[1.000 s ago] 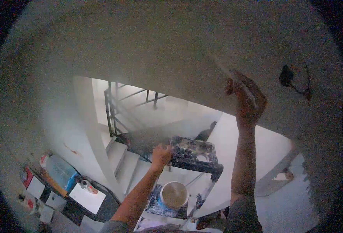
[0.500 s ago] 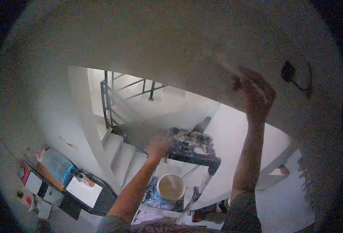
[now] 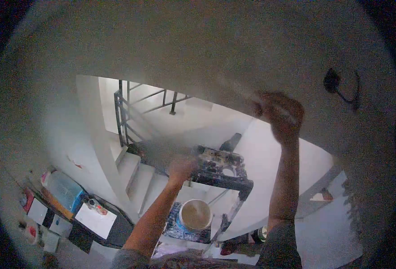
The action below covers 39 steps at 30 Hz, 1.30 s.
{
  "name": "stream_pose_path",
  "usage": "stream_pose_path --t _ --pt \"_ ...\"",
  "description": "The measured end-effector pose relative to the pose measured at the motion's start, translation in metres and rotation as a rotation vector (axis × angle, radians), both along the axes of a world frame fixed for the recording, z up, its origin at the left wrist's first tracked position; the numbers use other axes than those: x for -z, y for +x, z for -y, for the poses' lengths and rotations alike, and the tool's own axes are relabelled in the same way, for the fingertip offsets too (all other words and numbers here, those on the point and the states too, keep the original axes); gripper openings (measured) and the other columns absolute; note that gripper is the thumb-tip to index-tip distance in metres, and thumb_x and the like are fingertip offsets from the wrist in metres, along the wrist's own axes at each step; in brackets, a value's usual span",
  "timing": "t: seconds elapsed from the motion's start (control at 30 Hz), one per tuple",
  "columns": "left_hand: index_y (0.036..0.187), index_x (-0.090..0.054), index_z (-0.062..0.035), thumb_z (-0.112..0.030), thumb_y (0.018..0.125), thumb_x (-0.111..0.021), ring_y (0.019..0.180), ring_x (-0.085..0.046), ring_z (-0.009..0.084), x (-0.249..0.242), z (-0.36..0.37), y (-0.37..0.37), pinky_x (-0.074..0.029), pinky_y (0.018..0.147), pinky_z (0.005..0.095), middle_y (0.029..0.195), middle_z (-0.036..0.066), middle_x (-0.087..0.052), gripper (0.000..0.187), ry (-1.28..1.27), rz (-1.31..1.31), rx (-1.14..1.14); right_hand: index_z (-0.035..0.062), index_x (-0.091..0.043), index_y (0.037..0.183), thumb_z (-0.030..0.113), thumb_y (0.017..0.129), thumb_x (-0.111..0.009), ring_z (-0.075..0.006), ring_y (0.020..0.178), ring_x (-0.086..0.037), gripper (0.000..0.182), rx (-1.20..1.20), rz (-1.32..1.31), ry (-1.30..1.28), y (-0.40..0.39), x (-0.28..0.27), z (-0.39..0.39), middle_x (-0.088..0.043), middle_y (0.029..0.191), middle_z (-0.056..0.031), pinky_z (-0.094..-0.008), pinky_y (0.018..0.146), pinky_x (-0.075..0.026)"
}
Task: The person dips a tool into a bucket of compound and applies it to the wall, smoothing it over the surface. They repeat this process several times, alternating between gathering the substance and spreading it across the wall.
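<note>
My right hand is raised at the upper right, its fingers closed around a pale, blurred tool near the lower edge of the grey ceiling surface. Lower down, my left hand is beside the paint-spattered top of a ladder; motion blur hides its fingers, and a greyish blurred shape lies just beyond it. Beneath the ladder top, a round bucket with light brown contents rests on a spattered step.
Stairs and a dark metal railing lie beyond, to the left. At the lower left are a blue-edged clear container and a white sheet. A dark fixture with a wire hangs at the upper right.
My right hand has moved left and slightly down, with the pale tool. My left hand stays near the ladder top. The view has shifted slightly.
</note>
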<state>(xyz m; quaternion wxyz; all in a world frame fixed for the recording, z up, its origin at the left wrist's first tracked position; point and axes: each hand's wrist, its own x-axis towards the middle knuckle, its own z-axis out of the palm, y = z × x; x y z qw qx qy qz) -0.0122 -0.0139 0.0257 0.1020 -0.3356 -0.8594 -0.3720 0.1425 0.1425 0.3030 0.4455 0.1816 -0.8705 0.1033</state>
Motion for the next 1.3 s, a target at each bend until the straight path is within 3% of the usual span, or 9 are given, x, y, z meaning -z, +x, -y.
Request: stream_pose_path --t 0.17,0.27,0.4,0.6,0.63,1.0,1.07,1.13,1.3 --pt "0.075 -0.063 0.0018 -0.036 0.078 -0.06 0.072 -0.064 0.0356 0.019 -0.01 -0.002 -0.049 0.07 0.0425 0.076 0.021 -0.065 0.038 0.484 0.002 -0.087 0.0023 -0.067 0.097 0.013 0.083 -0.067 -0.0138 0.065 -0.063 0.018 0.05 -0.487 0.044 -0.012 -0.019 -0.009 -0.067 0.079 -0.0071 -0.0299 0.062 -0.05" --pt "0.075 -0.063 0.0018 -0.034 0.078 -0.058 0.075 -0.064 0.0362 0.019 -0.011 -0.001 -0.049 0.072 0.0431 0.078 0.022 -0.065 0.037 0.357 0.064 -0.142 0.0026 -0.066 0.095 0.012 0.084 -0.066 -0.0147 0.065 -0.063 0.015 0.22 -0.482 0.472 -0.015 0.008 -0.016 -0.067 0.078 -0.008 -0.0297 0.061 -0.05" --pt "0.078 -0.064 0.0016 -0.036 0.079 -0.058 0.08 -0.064 0.0372 0.029 -0.014 -0.009 -0.049 0.076 0.0441 0.083 0.023 -0.065 0.038 0.472 -0.024 -0.123 0.0023 -0.068 0.093 0.019 0.088 -0.063 -0.0143 0.059 -0.063 0.018 -0.179 0.058 -0.154 -0.011 0.03 0.002 -0.066 0.072 -0.0103 -0.0297 0.055 -0.051" --pt "0.081 -0.061 0.001 -0.039 0.081 -0.056 0.081 -0.061 0.0408 0.022 -0.013 -0.006 -0.047 0.076 0.0466 0.084 0.024 -0.064 0.04 0.342 0.056 -0.229 0.0104 -0.069 0.091 0.026 0.082 -0.066 -0.0209 0.071 -0.066 0.018 0.291 -0.439 0.204 -0.002 -0.015 0.001 -0.067 0.081 -0.0089 -0.0334 0.063 -0.052" --pt "0.079 -0.061 0.0009 -0.039 0.081 -0.056 0.081 -0.06 0.0417 0.02 -0.009 -0.004 -0.047 0.075 0.0472 0.082 0.025 -0.063 0.04 0.355 0.023 -0.154 0.0062 -0.068 0.097 0.023 0.089 -0.062 -0.014 0.064 -0.062 0.019 -0.017 -0.476 -0.047 -0.006 -0.015 0.011 -0.067 0.079 -0.0079 -0.0295 0.06 -0.051" --pt "0.08 -0.06 -0.0005 -0.038 0.081 -0.059 0.082 -0.061 0.0424 0.018 -0.009 -0.003 -0.048 0.074 0.0468 0.086 0.025 -0.064 0.038 0.381 0.023 -0.101 0.0076 -0.068 0.085 0.025 0.083 -0.067 -0.0138 0.064 -0.065 0.017 0.049 -0.118 0.212 -0.013 0.01 0.018 -0.067 0.076 -0.0076 -0.0303 0.058 -0.052" --pt "0.091 -0.07 -0.0145 -0.021 0.083 -0.057 0.073 -0.063 0.033 0.011 -0.01 -0.006 -0.051 0.064 0.0434 0.088 0.013 -0.065 0.017 -0.058 -0.121 -0.145 0.0079 -0.069 0.088 0.026 0.084 -0.066 -0.014 0.064 -0.065 0.019 0.237 -0.21 0.349 -0.014 -0.006 0.02 -0.067 0.077 -0.0078 -0.0304 0.059 -0.052" --pt "0.088 -0.065 -0.008 -0.028 0.082 -0.059 0.077 -0.062 0.0368 0.018 -0.013 -0.005 -0.049 0.068 0.045 0.085 0.018 -0.065 0.022 0.21 0.006 -0.17 0.0095 -0.069 0.095 0.033 0.085 -0.063 -0.0161 0.064 -0.065 0.026 -0.102 -0.44 -0.17 -0.023 -0.017 0.021 -0.067 0.077 -0.007 -0.0309 0.06 -0.052" --pt "0.084 -0.06 -0.0017 -0.036 0.081 -0.062 0.079 -0.061 0.04 0.028 -0.012 -0.007 -0.048 0.073 0.0467 0.079 0.022 -0.063 0.034 0.405 0.128 -0.154 0.009 -0.069 0.094 0.034 0.083 -0.066 -0.0158 0.066 -0.065 0.027 0.127 -0.242 0.234 -0.031 0.002 -0.003 -0.067 0.077 -0.007 -0.0311 0.062 -0.053"
